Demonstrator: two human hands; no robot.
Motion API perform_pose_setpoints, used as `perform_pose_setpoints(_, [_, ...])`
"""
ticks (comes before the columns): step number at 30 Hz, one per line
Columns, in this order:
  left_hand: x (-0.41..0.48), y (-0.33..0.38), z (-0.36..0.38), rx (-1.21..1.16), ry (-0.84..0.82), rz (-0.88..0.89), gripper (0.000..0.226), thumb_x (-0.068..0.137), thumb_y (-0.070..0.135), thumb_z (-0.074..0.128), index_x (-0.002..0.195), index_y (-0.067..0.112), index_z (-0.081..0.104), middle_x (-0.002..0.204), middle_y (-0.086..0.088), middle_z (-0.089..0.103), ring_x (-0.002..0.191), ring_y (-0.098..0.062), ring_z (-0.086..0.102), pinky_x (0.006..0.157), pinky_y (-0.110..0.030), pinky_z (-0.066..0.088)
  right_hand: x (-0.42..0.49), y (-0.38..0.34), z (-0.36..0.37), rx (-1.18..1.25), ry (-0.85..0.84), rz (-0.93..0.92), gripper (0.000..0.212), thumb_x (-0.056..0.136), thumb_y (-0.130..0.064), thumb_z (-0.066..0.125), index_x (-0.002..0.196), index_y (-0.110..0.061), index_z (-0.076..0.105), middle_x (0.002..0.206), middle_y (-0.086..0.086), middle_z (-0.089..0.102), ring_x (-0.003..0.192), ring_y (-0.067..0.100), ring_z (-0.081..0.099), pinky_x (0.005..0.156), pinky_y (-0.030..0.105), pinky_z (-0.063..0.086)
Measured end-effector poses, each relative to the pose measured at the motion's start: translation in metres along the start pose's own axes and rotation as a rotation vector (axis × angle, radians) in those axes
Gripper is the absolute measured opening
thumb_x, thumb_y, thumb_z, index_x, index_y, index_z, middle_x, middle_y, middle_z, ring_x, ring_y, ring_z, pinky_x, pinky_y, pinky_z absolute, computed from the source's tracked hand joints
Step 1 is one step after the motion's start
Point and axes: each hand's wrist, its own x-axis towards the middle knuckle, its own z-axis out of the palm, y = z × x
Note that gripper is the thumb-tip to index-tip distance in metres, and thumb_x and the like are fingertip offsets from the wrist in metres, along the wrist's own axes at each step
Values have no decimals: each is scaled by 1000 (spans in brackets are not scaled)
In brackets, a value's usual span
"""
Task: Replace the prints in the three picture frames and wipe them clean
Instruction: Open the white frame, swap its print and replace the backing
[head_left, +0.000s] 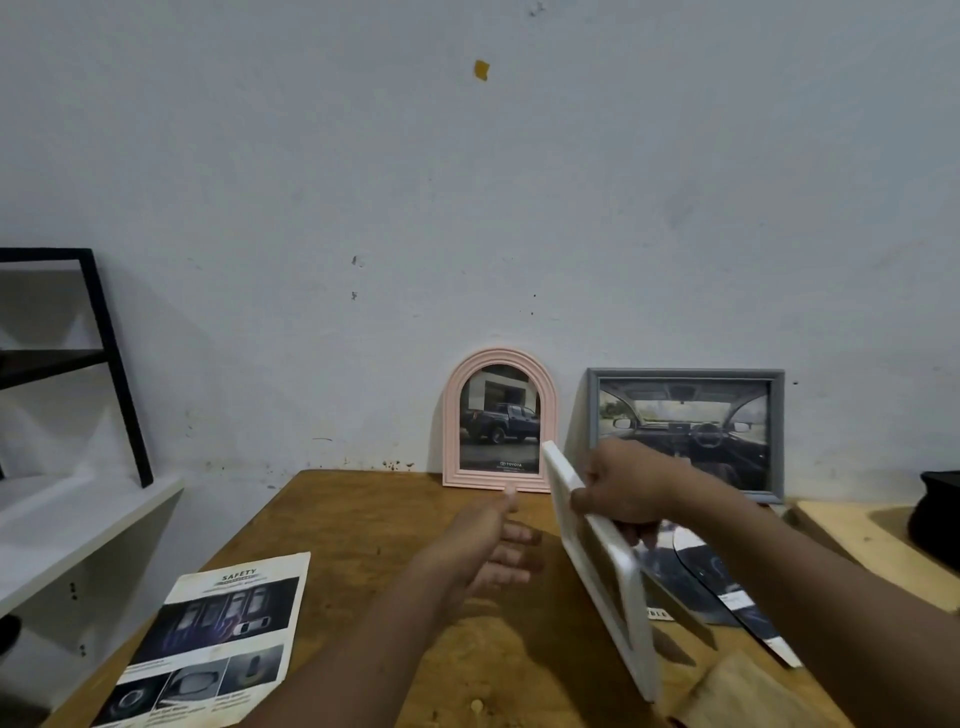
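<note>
Two frames, pink frame (498, 421) and grey frame (685, 434), stand by the wall. My right grip (623, 493) holds the white frame (638, 613) tilted above the table (363, 519). My left grip (483, 540) is wide.

At the back of the brown wooden table (363, 519), a pink arched frame (498, 421) leans on the white wall (467, 208), left of a grey rectangular frame (685, 410).

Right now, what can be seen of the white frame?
The white frame is rectangular with rounded corners, plain and plastic-looking. The right hand grips its long side, holding it tilted and nearly edge-on over the wooden table, in front of the grey frame. Whether it holds a print cannot be told.
</note>
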Motion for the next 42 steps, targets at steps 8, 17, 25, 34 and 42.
perform_pose_setpoints(8, [5, -12, -34, 145, 83, -66, 57, 94, 60, 54, 127, 13, 60, 116, -13, 72, 107, -28, 70, 93, -43, 58, 16, -21, 68, 139, -75, -17, 26, 100, -34, 59, 102, -10, 68, 81, 9, 74, 62, 19, 73, 55, 31, 60])
perform_pose_setpoints(17, [4, -36, -50, 396, 168, -56, 15, 104, 18, 53, 103, 17, 68, 68, -3, 55, 49, -11, 46, 48, -27, 40, 24, 58, 102, -97, 97, 176, 21, 95, -41, 61, 104, -23, 65, 99, -2, 67, 89, 12, 63, 87, 35, 57])
perform_pose_setpoints(25, [12, -49, -39, 619, 153, 13, 22, 105, 14, 51, 114, 14, 70, 103, -2, 73, 92, -15, 69, 75, -27, 56, 10, 71, 130, -51, 202, 161, 31, 92, -50, 59, 111, -26, 59, 134, 6, 49, 118, 23, 51, 98, 40, 50])
perform_pose_setpoints(34, [16, -71, -44, 869, 197, 225, 28, 97, 24, 46, 110, 22, 71, 106, 2, 73, 95, -18, 70, 87, -45, 58, -2, 53, 155, -291, 280, 34, 66, 83, -78, 42, 128, -29, 45, 138, 2, 42, 129, 25, 36, 106, 44, 38])
perform_pose_setpoints(42, [-9, -83, -49, 914, 213, 482, 47, 106, 26, 41, 152, 37, 37, 131, 15, 57, 118, -5, 52, 99, -29, 44, 1, 50, 153, -307, 244, -12, 40, 99, -53, 38, 132, -31, 46, 138, 2, 45, 128, 26, 39, 105, 49, 39])
